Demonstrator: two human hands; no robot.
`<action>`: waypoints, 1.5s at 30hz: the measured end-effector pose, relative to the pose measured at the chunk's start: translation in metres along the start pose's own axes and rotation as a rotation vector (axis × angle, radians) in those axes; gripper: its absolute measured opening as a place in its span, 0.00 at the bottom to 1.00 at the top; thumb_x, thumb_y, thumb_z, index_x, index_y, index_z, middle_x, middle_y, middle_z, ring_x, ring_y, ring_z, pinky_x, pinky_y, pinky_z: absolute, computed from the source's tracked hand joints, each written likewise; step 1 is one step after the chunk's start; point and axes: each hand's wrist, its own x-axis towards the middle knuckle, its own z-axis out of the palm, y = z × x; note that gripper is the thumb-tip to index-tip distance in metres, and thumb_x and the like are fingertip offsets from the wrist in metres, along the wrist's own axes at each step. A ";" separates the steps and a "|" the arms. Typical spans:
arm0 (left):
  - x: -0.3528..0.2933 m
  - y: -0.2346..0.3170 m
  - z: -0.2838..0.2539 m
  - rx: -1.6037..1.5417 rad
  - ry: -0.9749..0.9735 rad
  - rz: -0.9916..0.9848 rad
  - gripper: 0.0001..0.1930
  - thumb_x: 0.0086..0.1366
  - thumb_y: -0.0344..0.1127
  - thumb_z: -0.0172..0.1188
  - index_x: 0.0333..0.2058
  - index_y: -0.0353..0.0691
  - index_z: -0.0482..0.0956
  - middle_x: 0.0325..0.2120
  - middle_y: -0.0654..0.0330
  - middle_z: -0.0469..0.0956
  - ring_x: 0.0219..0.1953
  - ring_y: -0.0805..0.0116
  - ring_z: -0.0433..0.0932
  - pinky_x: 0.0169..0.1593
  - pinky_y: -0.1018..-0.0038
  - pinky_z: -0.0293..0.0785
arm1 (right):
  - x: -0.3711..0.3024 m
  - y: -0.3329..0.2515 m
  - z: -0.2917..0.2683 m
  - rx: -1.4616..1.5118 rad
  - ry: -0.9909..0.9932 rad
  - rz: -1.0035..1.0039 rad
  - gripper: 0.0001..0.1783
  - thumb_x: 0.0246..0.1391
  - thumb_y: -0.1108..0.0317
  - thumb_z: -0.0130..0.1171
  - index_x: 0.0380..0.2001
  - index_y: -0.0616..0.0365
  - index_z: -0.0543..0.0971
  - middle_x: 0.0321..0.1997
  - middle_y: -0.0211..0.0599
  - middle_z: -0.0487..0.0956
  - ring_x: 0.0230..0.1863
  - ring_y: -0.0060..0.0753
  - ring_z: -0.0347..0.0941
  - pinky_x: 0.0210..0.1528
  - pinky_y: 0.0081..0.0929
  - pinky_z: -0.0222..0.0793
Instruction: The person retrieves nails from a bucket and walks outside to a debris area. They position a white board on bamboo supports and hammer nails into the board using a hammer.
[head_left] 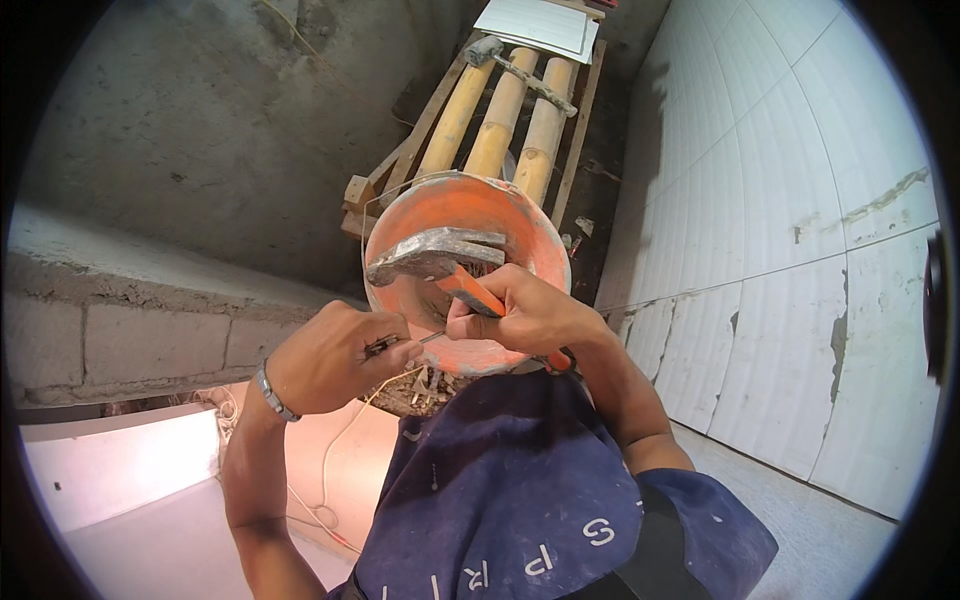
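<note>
My right hand [540, 315] is closed round the orange and black handle of a claw hammer [425, 255], its worn grey metal head pointing left over an orange bucket [555, 255]. My left hand [345, 355] is closed on several thin dark metal pieces that look like nails [381, 346]. One slim nail [432, 337] sticks out from its fingertips toward my right thumb; whether the thumb touches it, I cannot tell. Thin brownish pieces lie inside the mortar-stained bucket, partly hidden by the hammer and my hand.
Beyond the bucket, bamboo poles [495, 140] lie between wooden boards, with a mallet [520, 75] across them and white sheets [535, 28] behind. A white tiled wall [745, 170] rises on the right. A low block ledge [150, 340] and a yellow cable [335, 450] are at left.
</note>
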 end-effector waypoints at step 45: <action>0.171 -0.035 0.111 0.542 -0.507 0.105 0.13 0.68 0.40 0.51 0.35 0.48 0.85 0.33 0.53 0.83 0.39 0.54 0.82 0.47 0.61 0.76 | -0.055 0.065 -0.048 0.142 0.861 0.174 0.19 0.54 0.56 0.68 0.29 0.62 0.77 0.15 0.22 0.69 0.11 0.11 0.58 0.13 0.17 0.53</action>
